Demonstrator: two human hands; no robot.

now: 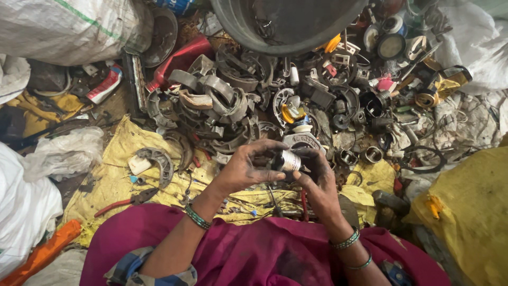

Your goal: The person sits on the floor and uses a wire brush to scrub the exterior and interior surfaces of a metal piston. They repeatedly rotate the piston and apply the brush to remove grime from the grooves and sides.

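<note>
Both the left hand and right hand have their grip closed on a small silver cylindrical part, apparently rigid, light and grimy-slick; hold it by the ends.

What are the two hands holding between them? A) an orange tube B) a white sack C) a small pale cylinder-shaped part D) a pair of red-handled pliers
C: the left hand and right hand both grip a small pale cylinder between their blackened fingers, above the yellow cloth.
</note>
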